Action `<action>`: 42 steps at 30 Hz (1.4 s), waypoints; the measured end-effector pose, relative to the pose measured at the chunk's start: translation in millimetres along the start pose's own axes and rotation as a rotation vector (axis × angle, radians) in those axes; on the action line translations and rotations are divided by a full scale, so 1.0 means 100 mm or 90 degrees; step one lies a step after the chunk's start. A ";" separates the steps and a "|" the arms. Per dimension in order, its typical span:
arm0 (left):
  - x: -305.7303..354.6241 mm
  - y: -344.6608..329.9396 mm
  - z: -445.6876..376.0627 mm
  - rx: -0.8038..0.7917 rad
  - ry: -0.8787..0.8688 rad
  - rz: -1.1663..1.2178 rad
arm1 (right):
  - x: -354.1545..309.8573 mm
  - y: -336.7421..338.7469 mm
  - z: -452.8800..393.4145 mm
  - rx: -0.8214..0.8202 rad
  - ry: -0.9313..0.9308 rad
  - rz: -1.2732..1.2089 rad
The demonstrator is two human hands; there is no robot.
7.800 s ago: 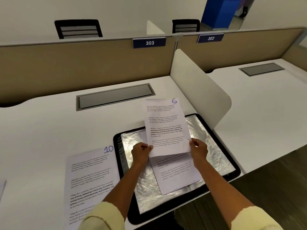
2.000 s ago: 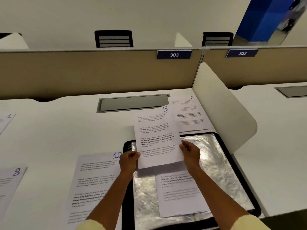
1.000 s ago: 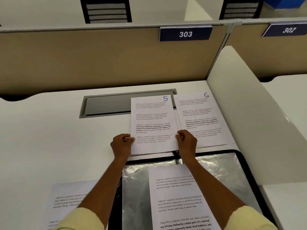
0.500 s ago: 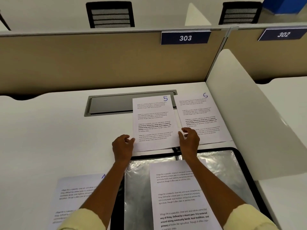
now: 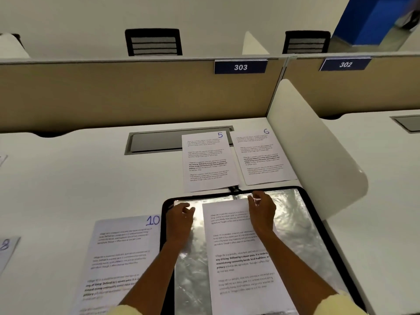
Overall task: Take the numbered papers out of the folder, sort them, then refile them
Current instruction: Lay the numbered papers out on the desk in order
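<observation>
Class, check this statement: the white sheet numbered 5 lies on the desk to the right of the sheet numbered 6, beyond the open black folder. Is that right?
Not quite. The head view shows the white sheet numbered 5 lying to the left of the white sheet numbered 6, not to its right. Both do lie on the white desk, beyond the open black folder.
</observation>
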State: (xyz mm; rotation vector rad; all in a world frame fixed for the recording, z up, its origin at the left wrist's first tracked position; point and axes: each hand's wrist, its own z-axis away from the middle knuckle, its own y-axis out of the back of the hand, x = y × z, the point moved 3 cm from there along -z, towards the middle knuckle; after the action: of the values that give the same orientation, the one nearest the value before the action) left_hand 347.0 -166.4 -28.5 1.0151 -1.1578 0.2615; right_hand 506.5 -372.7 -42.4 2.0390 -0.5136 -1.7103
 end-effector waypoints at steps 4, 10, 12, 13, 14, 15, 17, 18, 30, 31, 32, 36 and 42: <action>-0.09 0.02 0.41 -0.034 0.014 0.005 | 0.11 0.26 0.34 -0.002 -0.010 0.011; -0.23 0.05 0.97 -0.077 0.042 0.015 | 0.22 0.61 0.86 -0.010 -0.031 0.027; -0.29 0.04 1.14 -0.087 0.035 -0.003 | 0.26 0.72 1.04 -0.011 -0.037 0.035; -0.32 0.03 1.21 -0.094 0.032 -0.015 | 0.28 0.76 1.11 -0.013 -0.038 0.039; -0.34 0.04 1.30 -0.103 0.029 -0.023 | 0.31 0.81 1.19 -0.015 -0.042 0.042; -0.35 0.05 1.38 -0.108 0.026 -0.027 | 0.32 0.86 1.27 -0.020 -0.051 0.044; -0.37 0.06 1.53 -0.111 0.025 -0.022 | 0.36 0.95 1.40 -0.029 -0.072 0.051; -0.38 0.06 1.57 -0.113 0.029 -0.020 | 0.39 0.98 1.45 -0.033 -0.084 0.059; -0.38 0.00 2.01 -0.136 0.043 -0.005 | 0.55 1.20 1.77 -0.149 -0.163 0.168; -0.37 -0.01 2.03 -0.136 0.046 -0.004 | 0.54 1.21 1.77 -0.152 -0.166 0.168; -0.36 -0.02 2.04 -0.137 0.051 0.000 | 0.54 1.21 1.78 -0.153 -0.167 0.166; -0.32 -0.02 2.09 -0.122 0.092 0.022 | 0.57 1.24 1.75 -0.160 -0.196 0.125; -0.28 -0.03 2.18 -0.107 0.166 0.056 | 0.53 1.34 1.76 -0.124 -0.235 0.020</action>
State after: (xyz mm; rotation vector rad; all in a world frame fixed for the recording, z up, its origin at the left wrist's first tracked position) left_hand 199.2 -328.0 -45.5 0.7584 -0.9714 0.3496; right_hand 340.6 -529.0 -39.6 1.5802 -0.4666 -2.0416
